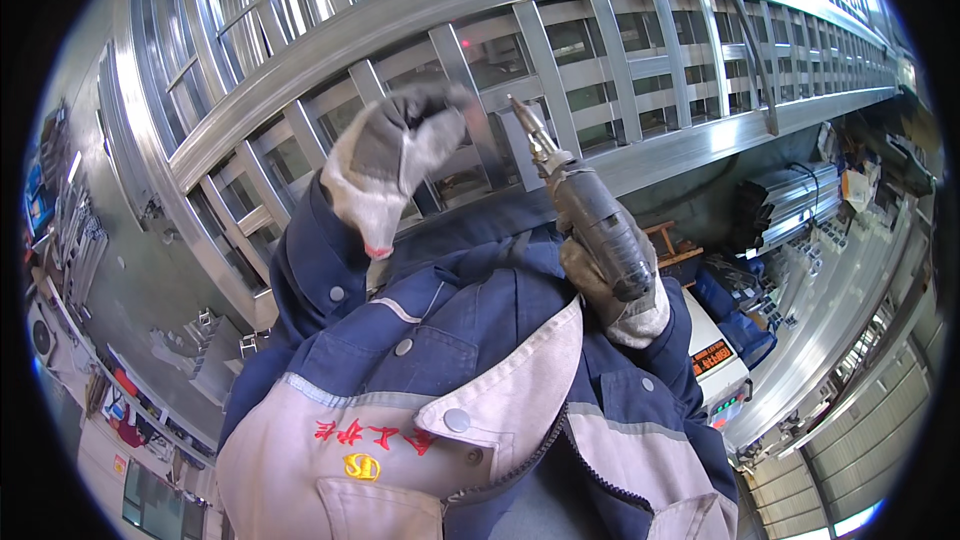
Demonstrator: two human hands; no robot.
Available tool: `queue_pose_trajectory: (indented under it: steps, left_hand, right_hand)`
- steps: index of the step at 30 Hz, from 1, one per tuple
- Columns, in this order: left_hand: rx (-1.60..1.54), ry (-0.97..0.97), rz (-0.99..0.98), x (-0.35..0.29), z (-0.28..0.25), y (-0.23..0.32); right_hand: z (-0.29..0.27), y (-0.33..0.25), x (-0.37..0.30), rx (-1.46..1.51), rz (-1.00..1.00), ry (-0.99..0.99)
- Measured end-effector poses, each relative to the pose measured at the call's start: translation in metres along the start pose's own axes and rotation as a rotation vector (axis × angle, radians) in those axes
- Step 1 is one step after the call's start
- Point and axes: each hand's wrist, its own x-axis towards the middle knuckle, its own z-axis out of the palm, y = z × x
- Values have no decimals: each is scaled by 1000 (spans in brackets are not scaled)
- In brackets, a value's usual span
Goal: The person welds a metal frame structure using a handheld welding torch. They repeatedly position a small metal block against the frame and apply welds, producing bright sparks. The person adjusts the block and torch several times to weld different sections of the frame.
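In front of me lies a long silvery metal frame (548, 70) with rails and several cross slats. My right hand (640, 315), in a grey and white glove, grips a dark power screwdriver (597, 220). Its slim pointed bit (525, 120) tilts up and left above the frame, apart from the slats as far as I can see. My left hand (395, 155), gloved alike, is raised over the frame left of the bit. Its fingers are curled together, and the fingertips blur with motion. Whatever they may pinch is too small or smeared to name.
A dark bar clamp (750, 35) crosses the frame on the right. More metal frames (260, 0) lie beyond. Bundled metal profiles (800, 205), a blue bag (745, 340) and a white machine (718, 370) with a lit display stand at right. Floor (130, 275) shows at left.
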Motion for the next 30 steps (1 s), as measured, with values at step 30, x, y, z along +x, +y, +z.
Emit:
queue_pose_trajectory:
  steps: [30]
  left_hand:
    - [-242, -370, -245, -12, 5, -59]
  right_hand:
    - [66, -21, 22, -162, 33, 99]
